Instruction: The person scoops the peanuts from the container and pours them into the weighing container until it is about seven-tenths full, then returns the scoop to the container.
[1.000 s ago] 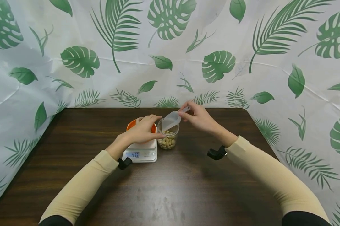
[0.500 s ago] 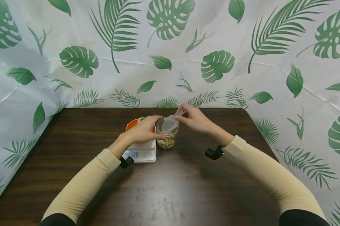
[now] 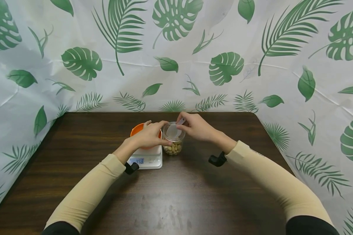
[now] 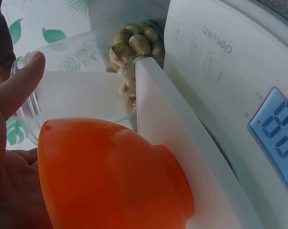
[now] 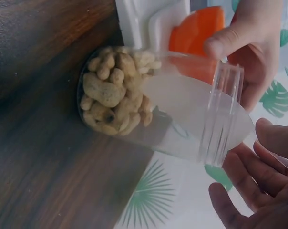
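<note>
A clear jar (image 3: 174,138) stands upright on the table, partly filled with unshelled peanuts (image 5: 113,93). My left hand (image 3: 147,135) reaches over an orange bowl (image 4: 101,167) and holds the jar near its rim, thumb on the near side. Between thumb and fingers, my right hand (image 3: 198,127) pinches the handle of a translucent white scoop (image 5: 191,105). The scoop's head is down inside the jar, its tip at the peanuts. Just left of the jar, the bowl sits on a white kitchen scale (image 3: 154,161) with a lit display. The bowl's inside is mostly hidden by my left hand.
The dark wooden table (image 3: 176,195) stretches out in front of and beside the jar. A white sheet with green leaf prints (image 3: 182,71) hangs behind the table's far edge.
My right hand has moved left and lowered the scoop from the jar's mouth into it, its handle now steeper. The scale's reading has risen from 43.5. My left hand stays at the jar.
</note>
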### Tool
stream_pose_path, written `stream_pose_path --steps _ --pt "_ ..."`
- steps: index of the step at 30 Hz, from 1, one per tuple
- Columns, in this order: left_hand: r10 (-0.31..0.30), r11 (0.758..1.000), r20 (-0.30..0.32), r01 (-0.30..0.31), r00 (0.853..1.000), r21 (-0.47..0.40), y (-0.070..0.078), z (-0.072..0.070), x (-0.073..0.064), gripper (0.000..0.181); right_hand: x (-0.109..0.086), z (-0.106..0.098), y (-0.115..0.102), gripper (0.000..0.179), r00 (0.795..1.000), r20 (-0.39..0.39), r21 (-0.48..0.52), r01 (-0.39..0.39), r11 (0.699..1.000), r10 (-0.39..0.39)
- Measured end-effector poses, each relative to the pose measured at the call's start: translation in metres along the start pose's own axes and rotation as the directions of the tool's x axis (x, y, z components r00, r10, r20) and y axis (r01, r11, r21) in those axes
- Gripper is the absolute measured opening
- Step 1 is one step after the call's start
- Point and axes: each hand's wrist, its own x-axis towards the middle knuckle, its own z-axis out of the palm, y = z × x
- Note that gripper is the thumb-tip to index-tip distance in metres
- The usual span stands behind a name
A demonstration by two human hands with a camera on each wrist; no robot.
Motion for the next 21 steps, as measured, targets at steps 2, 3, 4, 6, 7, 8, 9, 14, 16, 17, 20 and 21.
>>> stream_pose_path --steps 2,3,4,6,7,8,9,14,16,17,20,21 --pt "0.004 1.0 0.001 -0.004 1.0 -0.003 -0.0006 -0.0001 0.0001 0.087 0.0014 0.0022 -0.0012 0.012 1.0 0.013 -0.009 0.007 1.0 -0.007" --pt "0.005 1.0 0.002 -0.005 1.0 -0.005 -0.0009 -0.0002 0.0001 0.087 0.002 0.0032 -0.0018 0.012 1.0 0.021 -0.009 0.011 1.0 -0.011" --pt "0.006 1.0 0.003 -0.006 1.0 -0.005 -0.0014 -0.0003 0.0002 0.087 0.0026 0.0041 -0.0023 0.012 0.999 0.028 -0.013 0.017 1.0 -0.017" --pt "0.006 1.0 0.006 -0.006 1.0 -0.009 -0.0022 -0.0006 0.0003 0.086 0.004 0.0058 -0.0034 0.012 0.999 0.04 -0.022 0.035 0.999 -0.034" --pt "0.007 1.0 0.007 -0.007 1.0 -0.012 -0.0023 -0.0007 0.0004 0.086 0.0045 0.0064 -0.0035 0.012 0.998 0.046 -0.028 0.045 0.999 -0.044" --pt "0.008 1.0 0.007 -0.008 1.0 -0.013 -0.0024 -0.0009 0.0005 0.086 0.005 0.0067 -0.0035 0.013 0.997 0.05 -0.034 0.055 0.998 -0.053" --pt "0.008 1.0 0.007 -0.008 1.0 -0.013 -0.0026 -0.001 0.0005 0.086 0.0054 0.0069 -0.0035 0.013 0.997 0.052 -0.039 0.064 0.997 -0.062" --pt "0.012 1.0 0.007 -0.012 1.0 -0.004 -0.0025 -0.001 0.0003 0.085 0.006 0.0068 -0.0008 0.013 0.997 0.053 -0.056 0.061 0.997 -0.058" --pt "0.015 1.0 0.01 -0.015 1.0 -0.002 -0.0027 -0.0009 0.0001 0.083 0.0057 0.007 -0.0003 0.013 0.997 0.059 -0.051 0.058 0.997 -0.055" --pt "0.017 1.0 0.012 -0.017 1.0 -0.002 -0.0029 -0.001 0.0001 0.083 0.0055 0.0072 -0.0008 0.012 0.996 0.062 -0.046 0.06 0.997 -0.057" --pt "0.022 1.0 0.014 -0.022 1.0 -0.006 -0.0033 -0.0018 0.0002 0.082 0.0062 0.0094 -0.0014 0.012 0.994 0.075 -0.033 0.088 0.996 -0.085" --pt "0.023 1.0 0.014 -0.023 1.0 -0.007 -0.0034 -0.0022 0.0003 0.082 0.0067 0.0103 -0.0016 0.012 0.992 0.076 -0.031 0.099 0.995 -0.097"
